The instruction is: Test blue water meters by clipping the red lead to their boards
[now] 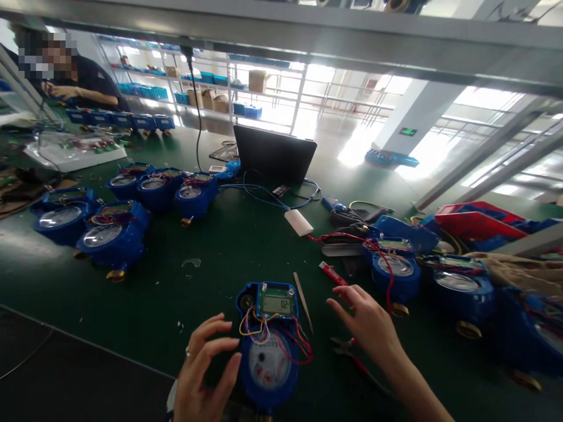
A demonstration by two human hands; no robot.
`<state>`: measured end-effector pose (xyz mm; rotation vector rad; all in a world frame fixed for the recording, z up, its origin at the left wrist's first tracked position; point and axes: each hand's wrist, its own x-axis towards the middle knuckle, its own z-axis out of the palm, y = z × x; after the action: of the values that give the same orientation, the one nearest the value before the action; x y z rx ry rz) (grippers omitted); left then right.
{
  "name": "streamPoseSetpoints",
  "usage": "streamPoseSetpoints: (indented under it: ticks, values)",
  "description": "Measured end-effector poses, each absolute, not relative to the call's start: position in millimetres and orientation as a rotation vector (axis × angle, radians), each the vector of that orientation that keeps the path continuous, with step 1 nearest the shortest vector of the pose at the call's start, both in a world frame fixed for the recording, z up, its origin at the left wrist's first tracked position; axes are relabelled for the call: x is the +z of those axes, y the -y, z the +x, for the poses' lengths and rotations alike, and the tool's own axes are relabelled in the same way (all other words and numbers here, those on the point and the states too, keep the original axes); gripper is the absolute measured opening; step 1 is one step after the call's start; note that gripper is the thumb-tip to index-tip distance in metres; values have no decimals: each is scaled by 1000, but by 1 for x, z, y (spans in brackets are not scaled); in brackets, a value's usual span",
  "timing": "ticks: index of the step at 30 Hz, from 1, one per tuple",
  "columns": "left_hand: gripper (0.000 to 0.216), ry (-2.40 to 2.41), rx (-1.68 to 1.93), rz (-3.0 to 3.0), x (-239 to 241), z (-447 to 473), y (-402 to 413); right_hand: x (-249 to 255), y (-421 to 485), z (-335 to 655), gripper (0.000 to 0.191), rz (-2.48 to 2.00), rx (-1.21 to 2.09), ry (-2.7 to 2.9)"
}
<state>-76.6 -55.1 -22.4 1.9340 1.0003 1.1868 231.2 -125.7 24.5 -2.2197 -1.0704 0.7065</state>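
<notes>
A blue water meter (269, 357) stands before me, its electronics housing uncovered. The small display (276, 304) reads about 02, and red, yellow and white wires loop out over the dial. My left hand (209, 363) is beside the meter's left side, fingers curved apart with nothing in them; whether it touches the meter I cannot tell. My right hand (367, 322) hovers to the right, fingers spread, above red-handled cutters (347, 347) and near a red marker-like stick (333, 274). Between the meter and that hand lies a thin pale stick (303, 302).
More blue meters stand at left (112, 237) and right (393, 269). A white box (299, 223) with a red wire lies mid-table, before a black laptop (275, 152). A red bin (479, 220) is at right. A co-worker (88, 82) sits far left. A metal beam (281, 35) crosses overhead.
</notes>
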Motion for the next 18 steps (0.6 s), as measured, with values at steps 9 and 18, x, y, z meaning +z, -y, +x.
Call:
streamPoseSetpoints:
  ticks: [9,18]
  values:
    - [31,-642,1147,2313,4,-76,19,0,204,265,104,-2665,828,1723]
    - [15,-708,1278,2311,21,-61,9,-14,227,279,63,-2476,549,1837]
